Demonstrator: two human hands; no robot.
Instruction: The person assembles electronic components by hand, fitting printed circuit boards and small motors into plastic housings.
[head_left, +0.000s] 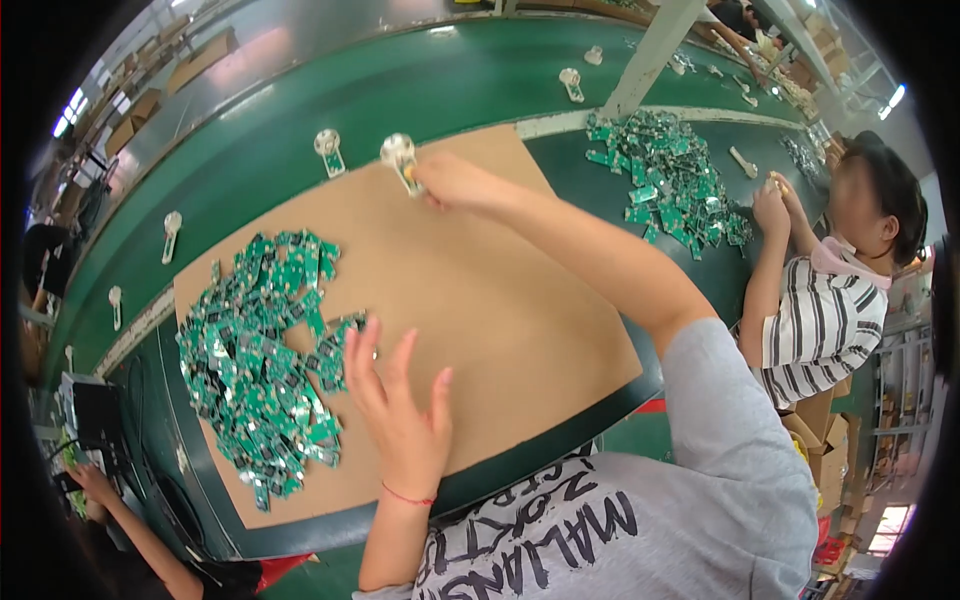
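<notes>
In my right hand (450, 182) is a white plastic piece (398, 152) with a round head and a narrow stem. I grip it by the stem, above the far edge of the cardboard sheet (480, 330). My left hand (402, 415) has its fingers spread and holds nothing I can see. Beside its fingertips lies a heaped pile of small green circuit boards (250, 350), which covers the left part of the cardboard. A similar white piece (328, 150) rests on the green belt (250, 150), left of my right hand.
More white pieces (172, 235) are spaced along the belt. A second circuit board pile (670, 180) lies right of a pale metal post (655, 55). A co-worker in a striped shirt (820, 315) sits at the right. Another person's arm (140, 530) reaches in at lower left, near a black device (90, 410).
</notes>
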